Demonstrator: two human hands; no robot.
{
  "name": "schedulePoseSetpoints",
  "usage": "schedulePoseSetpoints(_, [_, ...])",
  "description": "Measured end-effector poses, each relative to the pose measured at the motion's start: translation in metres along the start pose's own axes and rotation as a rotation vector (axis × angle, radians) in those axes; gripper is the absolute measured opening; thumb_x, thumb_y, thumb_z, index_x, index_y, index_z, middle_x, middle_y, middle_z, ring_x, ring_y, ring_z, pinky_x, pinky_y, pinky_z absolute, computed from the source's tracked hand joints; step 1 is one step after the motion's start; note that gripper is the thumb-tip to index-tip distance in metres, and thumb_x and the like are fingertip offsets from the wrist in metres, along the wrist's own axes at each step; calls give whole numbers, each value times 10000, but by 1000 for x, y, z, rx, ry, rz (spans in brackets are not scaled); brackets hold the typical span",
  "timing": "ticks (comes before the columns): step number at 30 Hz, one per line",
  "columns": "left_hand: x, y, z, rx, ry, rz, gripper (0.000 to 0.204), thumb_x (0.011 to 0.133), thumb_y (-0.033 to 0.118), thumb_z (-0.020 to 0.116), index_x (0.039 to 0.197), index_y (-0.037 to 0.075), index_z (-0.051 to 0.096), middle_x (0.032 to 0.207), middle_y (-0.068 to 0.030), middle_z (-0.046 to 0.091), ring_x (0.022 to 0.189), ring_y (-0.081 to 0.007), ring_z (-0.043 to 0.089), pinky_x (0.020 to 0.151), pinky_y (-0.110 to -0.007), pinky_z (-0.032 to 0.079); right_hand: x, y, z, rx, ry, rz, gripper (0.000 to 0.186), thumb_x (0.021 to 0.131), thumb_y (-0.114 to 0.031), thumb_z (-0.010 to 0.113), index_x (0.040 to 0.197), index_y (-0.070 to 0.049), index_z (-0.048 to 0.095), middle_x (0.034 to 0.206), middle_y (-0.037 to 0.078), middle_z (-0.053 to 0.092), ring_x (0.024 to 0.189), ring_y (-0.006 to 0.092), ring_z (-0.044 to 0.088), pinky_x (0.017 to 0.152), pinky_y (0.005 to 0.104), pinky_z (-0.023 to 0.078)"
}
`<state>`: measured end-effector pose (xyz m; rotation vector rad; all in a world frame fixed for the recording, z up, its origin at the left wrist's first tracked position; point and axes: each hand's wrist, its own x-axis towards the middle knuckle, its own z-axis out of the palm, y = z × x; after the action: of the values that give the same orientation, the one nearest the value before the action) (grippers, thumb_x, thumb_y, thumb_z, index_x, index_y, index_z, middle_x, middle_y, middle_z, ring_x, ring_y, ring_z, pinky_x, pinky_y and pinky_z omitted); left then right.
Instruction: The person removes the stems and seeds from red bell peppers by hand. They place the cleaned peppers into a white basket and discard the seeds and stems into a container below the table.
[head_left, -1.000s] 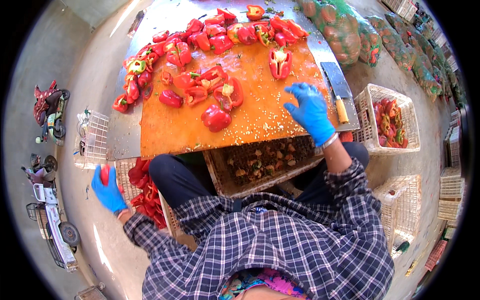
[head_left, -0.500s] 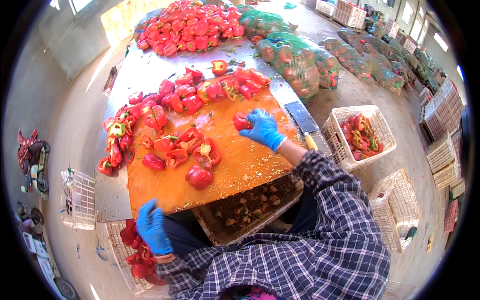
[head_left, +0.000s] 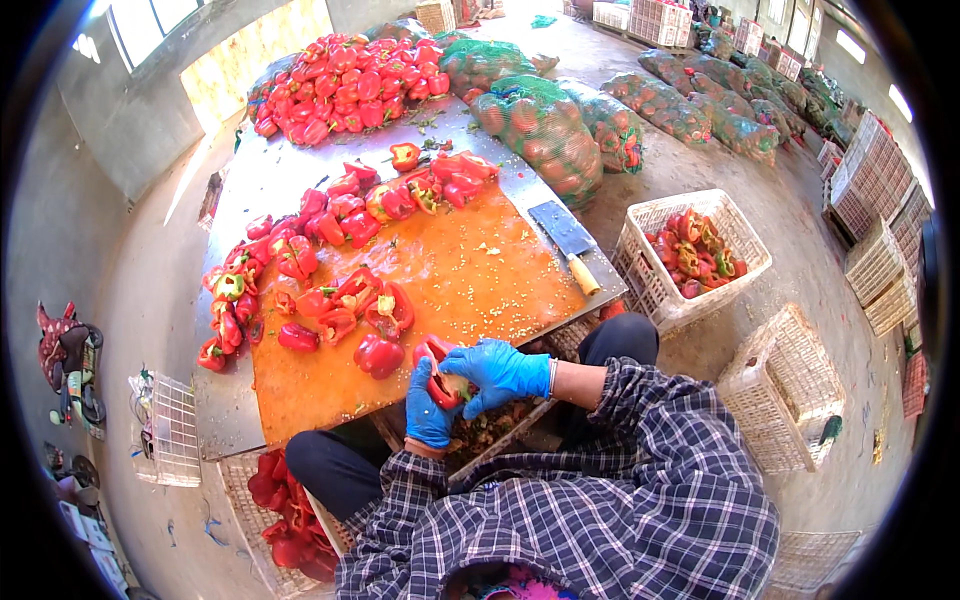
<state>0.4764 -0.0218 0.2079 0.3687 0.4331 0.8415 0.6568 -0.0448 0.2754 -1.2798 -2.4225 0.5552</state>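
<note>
At the near edge of the orange cutting board (head_left: 470,280), a cut red pepper (head_left: 435,350) is held between my gloved hands, its pale core showing. My left hand (head_left: 428,410) grips it from below and left; my right hand (head_left: 490,375) has its fingers closed on its right side. A whole red pepper (head_left: 378,355) lies just beside them on the board, with cut halves (head_left: 388,310) behind it. An arc of peppers (head_left: 300,260) runs along the board's back and left. A cleaver (head_left: 560,227) with a wooden handle rests on the metal tabletop at the right.
A pepper pile (head_left: 350,90) sits at the table's back, green mesh sacks (head_left: 530,150) beside it. A crate (head_left: 755,255) of pepper pieces and another crate (head_left: 780,400) stand right. A crate of red pieces (head_left: 285,530) is below left. A scooter (head_left: 70,360) stands far left.
My right hand has taken the halved pepper from the board's right and brought it down toward me. My left hand, earlier low at left holding a red piece, has joined it. The view has shifted.
</note>
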Motion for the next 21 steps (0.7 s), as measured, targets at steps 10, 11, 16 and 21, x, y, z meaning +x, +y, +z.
schedulePoseSetpoints(10, [-14,0,20,226,64,186,679,890,138,632,1501,69,345,1474,-120,444,1354,-272,443,1135,-397,365,7,-27,34,184,159,291,480,676,-403,756,990,-67,616,850,235,677,838,415,678,710,477,550])
schedulePoseSetpoints(11, [-11,-2,16,203,75,203,694,871,103,632,1500,66,342,1474,-123,443,1355,-274,441,1135,-397,365,7,-23,40,219,137,278,444,689,-360,749,987,-60,614,845,225,679,825,385,686,707,457,549])
schedulePoseSetpoints(16, [-18,2,-2,149,-4,86,769,752,26,617,1478,76,367,1426,-120,475,1292,-269,494,1112,-385,394,1,5,59,851,-66,266,276,746,-172,697,962,-26,608,824,124,674,782,176,661,697,334,531])
schedulePoseSetpoints(21, [-19,10,-1,55,-91,-3,757,790,46,566,1504,45,313,1455,-152,456,1307,-299,491,1107,-407,400,4,6,32,976,-225,323,348,774,-201,708,1075,-31,671,886,98,707,774,193,678,725,338,546])
